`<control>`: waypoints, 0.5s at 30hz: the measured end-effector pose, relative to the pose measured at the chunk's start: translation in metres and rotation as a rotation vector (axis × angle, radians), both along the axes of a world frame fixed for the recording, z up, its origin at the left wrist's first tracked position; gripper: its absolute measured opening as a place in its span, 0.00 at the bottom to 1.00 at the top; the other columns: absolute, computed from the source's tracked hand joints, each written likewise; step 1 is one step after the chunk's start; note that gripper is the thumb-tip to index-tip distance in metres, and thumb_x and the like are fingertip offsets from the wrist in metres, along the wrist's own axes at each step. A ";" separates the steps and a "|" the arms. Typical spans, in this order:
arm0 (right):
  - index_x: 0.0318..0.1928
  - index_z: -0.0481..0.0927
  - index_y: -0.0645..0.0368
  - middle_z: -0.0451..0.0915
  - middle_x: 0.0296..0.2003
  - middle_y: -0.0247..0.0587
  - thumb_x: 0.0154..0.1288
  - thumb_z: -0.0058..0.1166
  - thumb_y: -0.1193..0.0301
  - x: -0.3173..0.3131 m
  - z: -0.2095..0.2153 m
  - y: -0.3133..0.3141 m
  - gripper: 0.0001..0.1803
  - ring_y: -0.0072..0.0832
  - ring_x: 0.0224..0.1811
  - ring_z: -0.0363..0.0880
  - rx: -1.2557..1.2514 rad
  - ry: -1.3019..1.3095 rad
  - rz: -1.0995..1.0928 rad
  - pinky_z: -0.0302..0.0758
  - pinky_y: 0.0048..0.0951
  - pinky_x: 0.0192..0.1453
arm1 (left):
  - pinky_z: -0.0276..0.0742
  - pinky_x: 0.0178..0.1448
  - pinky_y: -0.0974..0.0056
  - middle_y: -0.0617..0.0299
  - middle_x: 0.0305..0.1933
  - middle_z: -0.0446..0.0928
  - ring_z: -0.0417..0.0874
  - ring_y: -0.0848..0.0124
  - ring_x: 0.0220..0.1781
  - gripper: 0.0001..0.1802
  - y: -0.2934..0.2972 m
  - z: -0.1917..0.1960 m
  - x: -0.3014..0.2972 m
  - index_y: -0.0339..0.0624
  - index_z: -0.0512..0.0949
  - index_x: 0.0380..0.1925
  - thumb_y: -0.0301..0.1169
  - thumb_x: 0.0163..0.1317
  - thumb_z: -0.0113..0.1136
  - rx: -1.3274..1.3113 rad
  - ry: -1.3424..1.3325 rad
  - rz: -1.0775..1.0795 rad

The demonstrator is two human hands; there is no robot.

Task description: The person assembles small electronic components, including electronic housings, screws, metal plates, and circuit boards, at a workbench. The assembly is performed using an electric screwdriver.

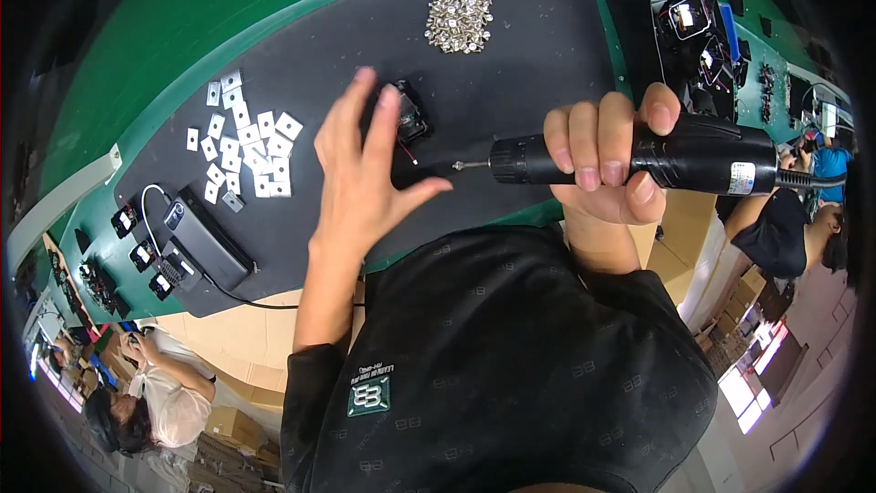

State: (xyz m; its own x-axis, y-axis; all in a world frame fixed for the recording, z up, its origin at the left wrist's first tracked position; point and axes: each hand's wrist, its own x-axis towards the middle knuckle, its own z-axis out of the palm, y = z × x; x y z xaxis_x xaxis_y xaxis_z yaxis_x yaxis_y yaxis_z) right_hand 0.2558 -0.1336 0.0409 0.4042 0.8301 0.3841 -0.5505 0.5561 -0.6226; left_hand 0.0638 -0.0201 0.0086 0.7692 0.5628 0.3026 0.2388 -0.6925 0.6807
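My right hand (607,151) is wrapped round a black electric screwdriver (712,160), held level with its bit pointing left. Something small and silvery, perhaps a screw, sits at the bit's tip (459,165). My left hand (351,173) is spread over the dark mat, thumb toward the bit. Beside its fingertips lies a small black device (413,117) with a short thin wire; the fingers partly cover it, and whether they touch it I cannot tell. Farther off is a heap of silver screws (459,21). Several small silver plates with holes (251,141) lie scattered left of the hand.
A black power-bank-like box (208,237) with cables sits at the mat's left edge, near small black parts (141,256). At the far right, a black tray (634,23) stands by wired black assemblies (693,27). Other people (173,393) are at both sides, away from my hands.
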 end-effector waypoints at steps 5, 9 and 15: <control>0.52 0.61 0.46 0.70 0.26 0.29 0.59 0.59 0.68 -0.009 0.012 0.013 0.24 0.22 0.25 0.70 -0.040 -0.041 -0.153 0.69 0.29 0.36 | 0.62 0.60 0.53 0.52 0.57 0.69 0.70 0.53 0.58 0.56 0.007 -0.024 0.002 0.41 0.62 0.63 0.35 0.27 0.79 0.012 0.164 0.062; 0.53 0.60 0.46 0.69 0.26 0.29 0.59 0.59 0.70 -0.012 0.009 0.023 0.25 0.23 0.26 0.70 -0.049 -0.091 -0.178 0.69 0.30 0.37 | 0.64 0.57 0.55 0.56 0.49 0.75 0.72 0.57 0.54 0.46 0.007 -0.021 0.009 0.41 0.71 0.55 0.40 0.29 0.78 -0.067 0.129 0.030; 0.51 0.60 0.48 0.69 0.26 0.31 0.59 0.57 0.74 -0.018 0.001 0.035 0.24 0.24 0.26 0.71 -0.055 -0.141 -0.162 0.71 0.31 0.38 | 0.64 0.56 0.56 0.58 0.45 0.75 0.73 0.58 0.51 0.41 0.008 -0.019 0.012 0.43 0.74 0.51 0.41 0.31 0.76 -0.103 0.093 -0.005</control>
